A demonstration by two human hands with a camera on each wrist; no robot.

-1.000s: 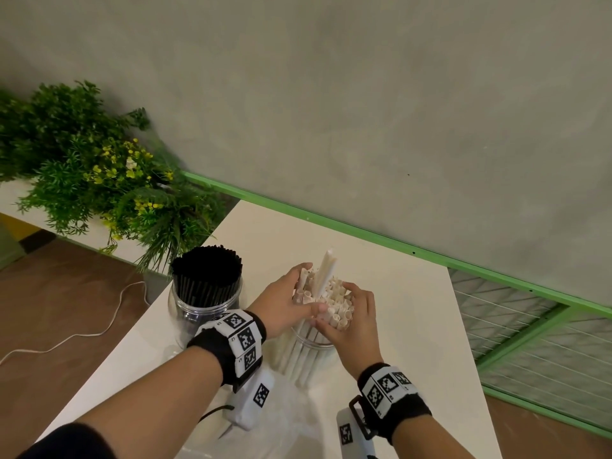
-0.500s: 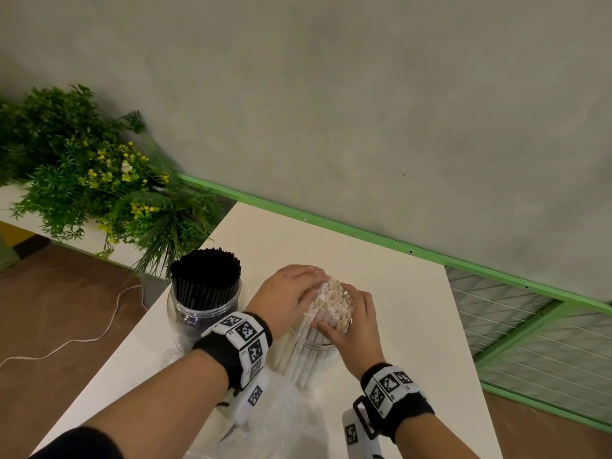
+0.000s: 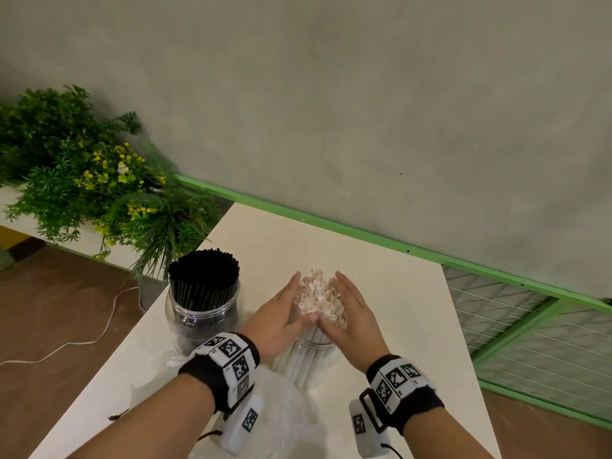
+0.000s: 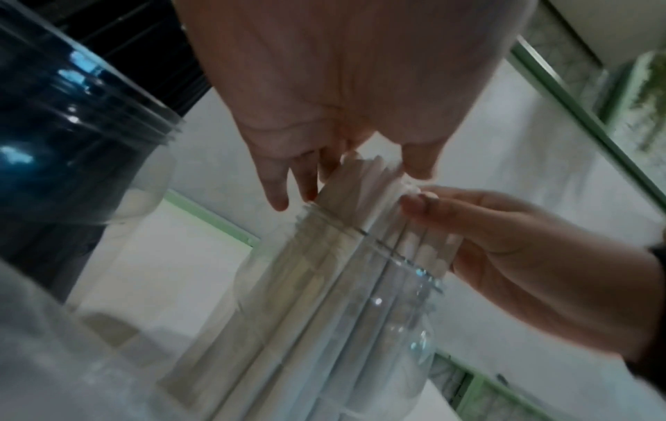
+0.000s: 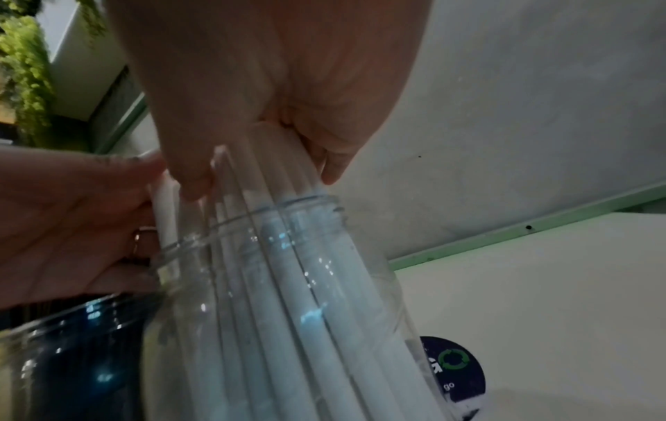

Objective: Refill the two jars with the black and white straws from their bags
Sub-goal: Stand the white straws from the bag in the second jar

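Note:
A clear jar [image 3: 308, 362] on the white table [image 3: 397, 309] holds a tight bundle of white straws [image 3: 317, 298] that stick out above its rim. My left hand [image 3: 281, 313] and right hand [image 3: 352, 314] lie flat against the two sides of the bundle, fingers straight and pointing away from me. In the left wrist view the left hand's fingertips [image 4: 277, 199] touch the white straws [image 4: 360, 176] just above the jar mouth. The right wrist view has the white straws [image 5: 288, 256] fanning down inside the jar. To the left stands a second jar [image 3: 202, 323] full of black straws [image 3: 203, 276].
A crumpled clear plastic bag [image 3: 275, 422] lies on the table between my forearms. A leafy plant [image 3: 99, 193] sits left of the table, beside the black jar. A green rail [image 3: 364, 233] runs along the wall behind. A white cable [image 3: 82, 339] trails on the floor.
One white straw stood above the bundle a second ago; my left palm pushed it down. Both hands have since uncurled and flattened against the bundle's sides.

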